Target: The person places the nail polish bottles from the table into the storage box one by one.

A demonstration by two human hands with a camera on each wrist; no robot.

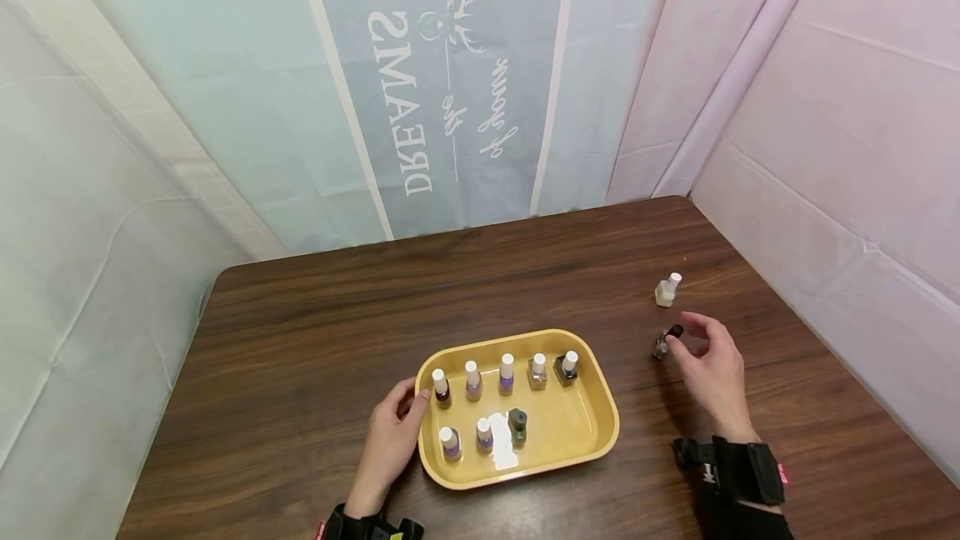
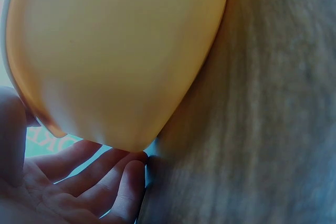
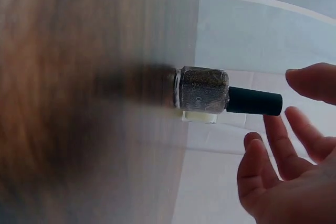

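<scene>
A yellow tray (image 1: 577, 457) sits on the table, and my left hand (image 1: 393, 427) holds its left end, thumb at the rim and fingers against the outer wall. The left wrist view has the tray's side (image 2: 121, 66) close above the curved fingers (image 2: 97, 182). On the right, a dark glittery nail polish bottle (image 3: 202, 90) with a black cap (image 3: 255, 101) stands upright on the table. My right hand (image 1: 712, 369) is at this cap, thumb and fingers spread around its top with a gap between them. Beyond it stands a pale nail polish bottle (image 1: 665, 291) with a white cap.
Inside the tray, several nail polish bottles stand in two rows, among them a purple one (image 1: 507, 382), a black one (image 1: 566, 372) and a dark green one (image 1: 517, 432). The brown wooden table (image 1: 337, 315) meets hanging cloth (image 1: 465, 148) at its back edge and white cloth (image 1: 847, 190) at right.
</scene>
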